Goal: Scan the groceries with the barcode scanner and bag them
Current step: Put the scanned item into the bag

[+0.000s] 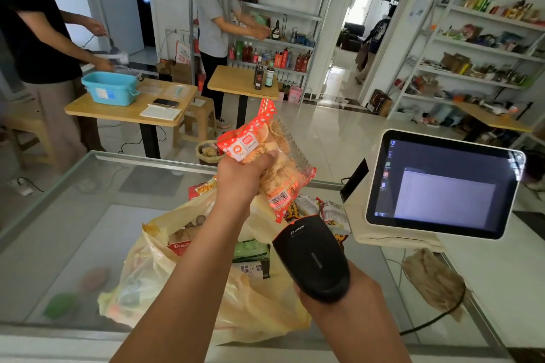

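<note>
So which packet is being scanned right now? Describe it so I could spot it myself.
Start at the glass counter and the yellow plastic bag lying on it. Above the bag, the left hand holds up a clear packet of pale biscuits with red, white-dotted ends. Unlike the snacks lying by the bag, it is in the air, its barcode facing the black scanner.

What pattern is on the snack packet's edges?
Red with white polka dots, along the edges of the snack packet; head view.

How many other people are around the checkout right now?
3: a person in black at far left by the blue tub, a person in grey at the middle shelves, a person at the far back, right of those shelves. Others may be hidden.
</note>
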Tool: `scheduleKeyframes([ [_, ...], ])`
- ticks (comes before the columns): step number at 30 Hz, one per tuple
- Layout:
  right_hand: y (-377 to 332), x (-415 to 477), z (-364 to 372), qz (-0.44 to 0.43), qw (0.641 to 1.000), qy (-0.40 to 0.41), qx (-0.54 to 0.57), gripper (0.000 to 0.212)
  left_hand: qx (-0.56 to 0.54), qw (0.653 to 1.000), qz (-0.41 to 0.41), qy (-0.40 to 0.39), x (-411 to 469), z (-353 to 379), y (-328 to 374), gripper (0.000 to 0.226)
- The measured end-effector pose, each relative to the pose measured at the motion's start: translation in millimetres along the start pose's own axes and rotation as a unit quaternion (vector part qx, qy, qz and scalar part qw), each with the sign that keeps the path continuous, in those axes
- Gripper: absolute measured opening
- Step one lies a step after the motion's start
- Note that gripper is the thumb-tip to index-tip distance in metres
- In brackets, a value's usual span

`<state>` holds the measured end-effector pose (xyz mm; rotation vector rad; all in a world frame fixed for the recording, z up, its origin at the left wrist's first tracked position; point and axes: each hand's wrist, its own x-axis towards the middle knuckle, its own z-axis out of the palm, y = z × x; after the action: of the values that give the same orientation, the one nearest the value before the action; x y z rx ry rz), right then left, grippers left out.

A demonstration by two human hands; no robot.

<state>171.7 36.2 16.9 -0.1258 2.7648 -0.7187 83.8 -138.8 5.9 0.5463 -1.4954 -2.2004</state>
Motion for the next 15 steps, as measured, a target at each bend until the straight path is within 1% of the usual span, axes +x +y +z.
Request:
scheduleKeyframes([
  [3,2,0,0,0.0,1.0,0.006,0.014,0.031,-0.004,1.0,0.003,-0.001,0,1,0,0.024],
  [6,2,-2,1,-0.003,0.998,0.012,0.054,0.032,-0.007,1.0,0.001,0.0,1,0,-2,0.024],
  [8,8,-2,4,-0.001,0.992,0.028,0.121,0.034,-0.01,1.0,0.001,0.0,1,-1,-2,0.024],
  [10,18,1,5,0.002,0.976,0.051,0.21,0.032,-0.007,1.0,0.01,0.003,1,-6,1,0.025],
  [11,25,5,5,0.002,0.97,0.062,0.235,0.032,-0.001,1.0,0.019,0.004,2,-11,3,0.025],
  [13,39,17,10,-0.005,0.968,0.089,0.236,0.037,0.018,0.998,0.052,0.005,6,-27,9,0.025],
  [15,50,31,16,-0.006,0.976,0.088,0.197,0.047,0.045,0.995,0.085,-0.013,7,-48,16,0.026],
])
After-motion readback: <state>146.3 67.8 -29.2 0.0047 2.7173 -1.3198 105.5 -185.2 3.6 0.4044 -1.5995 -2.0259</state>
